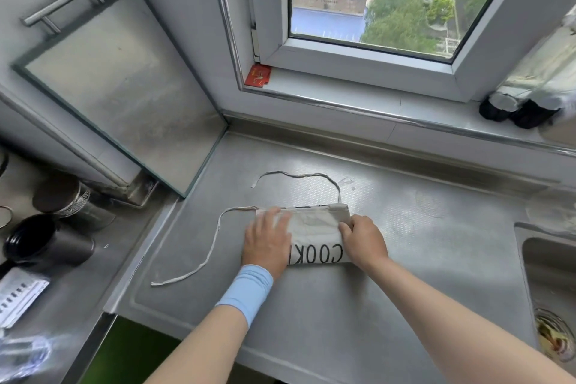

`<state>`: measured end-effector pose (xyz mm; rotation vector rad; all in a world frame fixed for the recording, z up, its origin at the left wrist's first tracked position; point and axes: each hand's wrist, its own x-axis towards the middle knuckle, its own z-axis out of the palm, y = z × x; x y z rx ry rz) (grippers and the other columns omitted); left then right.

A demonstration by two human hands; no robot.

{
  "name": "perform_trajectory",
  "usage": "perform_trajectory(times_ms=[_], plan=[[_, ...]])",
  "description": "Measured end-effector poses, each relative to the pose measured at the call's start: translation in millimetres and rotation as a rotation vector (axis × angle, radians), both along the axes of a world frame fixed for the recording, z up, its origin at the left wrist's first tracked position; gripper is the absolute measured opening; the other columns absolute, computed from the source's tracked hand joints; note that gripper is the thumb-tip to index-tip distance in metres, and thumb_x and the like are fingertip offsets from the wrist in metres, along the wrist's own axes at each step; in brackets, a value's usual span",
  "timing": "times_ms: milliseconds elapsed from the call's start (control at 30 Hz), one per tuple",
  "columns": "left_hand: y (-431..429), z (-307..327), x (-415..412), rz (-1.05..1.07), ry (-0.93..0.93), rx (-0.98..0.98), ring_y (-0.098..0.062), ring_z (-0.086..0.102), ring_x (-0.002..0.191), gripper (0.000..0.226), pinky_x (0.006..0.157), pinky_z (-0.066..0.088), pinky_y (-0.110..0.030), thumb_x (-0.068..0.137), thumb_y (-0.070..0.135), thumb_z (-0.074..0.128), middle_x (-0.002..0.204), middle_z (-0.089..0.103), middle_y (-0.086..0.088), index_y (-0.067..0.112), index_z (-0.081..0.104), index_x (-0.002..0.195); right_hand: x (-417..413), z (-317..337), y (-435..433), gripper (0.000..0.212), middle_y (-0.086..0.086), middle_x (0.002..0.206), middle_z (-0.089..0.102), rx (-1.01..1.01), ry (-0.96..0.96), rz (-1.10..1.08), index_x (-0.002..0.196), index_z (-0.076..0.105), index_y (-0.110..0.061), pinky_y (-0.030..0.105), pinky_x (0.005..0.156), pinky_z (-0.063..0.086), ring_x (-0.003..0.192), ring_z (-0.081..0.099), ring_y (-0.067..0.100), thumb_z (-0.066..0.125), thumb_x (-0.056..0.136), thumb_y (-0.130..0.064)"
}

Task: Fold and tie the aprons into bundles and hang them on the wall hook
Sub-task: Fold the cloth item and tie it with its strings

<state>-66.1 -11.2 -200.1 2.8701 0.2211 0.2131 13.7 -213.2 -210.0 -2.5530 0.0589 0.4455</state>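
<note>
steel counter (405,259) w/ folded apron (314,234) on it

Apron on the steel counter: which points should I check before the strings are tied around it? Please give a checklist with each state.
1. Apron folded into a compact rectangle: ok.
2. Left hand presses flat on it: ok.
3. Right hand grips the right edge: cannot tell.
4. Near string lies loose on the counter, unknotted: ok.
5. Far string lies loose, not trapped in the fold: ok.
6. Both strings away from the sink: ok.
</note>
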Motion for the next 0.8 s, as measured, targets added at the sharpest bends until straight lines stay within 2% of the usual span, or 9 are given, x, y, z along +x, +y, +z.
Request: perform_trajectory(times_ms=[67,133,233,333,433,467,567,633,800], plan=[[-16.3,-9.3,7.4,-0.198,0.109,0.032,-0.025,0.055,0.121,0.036,0.101,0.035,-0.040,0.084,0.033,0.046,0.131,0.058,-0.003,0.029,0.064,0.115,-1.5,-3.9,3.9,0.018,0.013,0.112,0.054,-0.014,-0.026,-0.032,0.101,0.053,-0.010,0.034,0.073,0.041,0.087,0.055,0.029,0.054,0.097,-0.028],[-23.5,-21.6,13.7,-0.251,0.328,0.112,-0.027,0.048,0.132,0.046,0.110,0.030,-0.046,0.088,0.037,0.033,0.141,0.052,-0.006,0.030,0.062,0.123,-5.5,-10.1,6.8,0.038,0.015,0.126,0.048,-0.100,-0.164,-0.005,0.126,0.049,-0.008,0.041,0.083,0.049,0.104,0.056,0.035,0.061,0.091,-0.019],[-20.6,-41.9,19.1,-0.241,0.457,0.190,-0.028,0.031,0.143,0.058,0.116,0.014,-0.051,0.090,0.043,0.020,0.154,0.034,-0.006,0.034,0.046,0.141,-7.8,-19.2,9.9,0.064,0.020,0.146,0.042,-0.220,-0.416,0.346,0.138,0.047,-0.007,0.047,0.102,0.043,0.131,0.044,0.039,0.057,0.074,-0.002],[-17.1,-45.9,22.8,-0.243,0.451,0.196,-0.026,0.029,0.144,0.059,0.114,0.011,-0.049,0.091,0.047,0.017,0.156,0.031,-0.004,0.035,0.041,0.144,-6.9,-30.3,14.6,0.061,0.017,0.156,0.036,-0.256,-0.450,0.713,0.144,0.046,-0.008,0.046,0.114,0.026,0.143,0.034,0.035,0.038,0.084,-0.015],[-6.0,-51.9,23.4,-0.308,0.398,0.250,-0.022,-0.006,0.149,0.066,0.118,-0.008,-0.047,0.088,0.047,-0.003,0.160,-0.009,0.003,0.036,0.003,0.153,-3.0,-40.6,10.6,0.060,0.010,0.160,0.027,-0.287,-0.306,0.720,0.152,0.037,-0.017,0.043,0.117,0.020,0.148,0.026,0.027,0.034,0.095,-0.035],[-0.2,-52.3,23.0,-0.318,0.379,0.250,-0.021,-0.007,0.149,0.065,0.119,-0.007,-0.047,0.089,0.045,-0.001,0.160,-0.010,0.003,0.035,0.002,0.153,-1.3,-42.6,8.4,0.061,0.009,0.162,0.022,-0.285,-0.287,0.716,0.154,0.032,-0.021,0.040,0.119,0.013,0.150,0.020,0.025,0.032,0.096,-0.041],[18.6,-54.6,18.8,-0.285,0.344,0.215,-0.026,0.022,0.146,0.059,0.114,0.013,-0.046,0.092,0.038,0.024,0.159,0.023,-0.005,0.027,0.030,0.149,3.4,-40.4,4.6,0.064,0.004,0.165,0.000,-0.285,-0.269,0.730,0.158,0.015,-0.030,0.033,0.121,-0.005,0.152,-0.002,0.019,0.020,0.098,-0.050],[30.2,-57.6,14.5,-0.248,0.359,0.205,-0.024,0.025,0.144,0.059,0.113,0.016,-0.045,0.090,0.037,0.029,0.157,0.029,-0.007,0.022,0.036,0.147,5.7,-39.7,4.6,0.065,-0.001,0.163,-0.012,-0.286,-0.249,0.732,0.158,0.006,-0.033,0.033,0.121,-0.009,0.151,-0.012,0.017,0.013,0.096,-0.053],[34.0,-52.6,9.7,-0.197,0.388,0.248,-0.024,0.026,0.143,0.060,0.116,0.007,-0.046,0.090,0.034,0.028,0.155,0.032,-0.009,0.012,0.045,0.143,11.4,-43.0,-4.8,0.062,0.002,0.165,-0.004,-0.261,-0.239,0.788,0.158,0.007,-0.032,0.037,0.122,-0.002,0.153,-0.005,0.021,0.018,0.100,-0.048]])
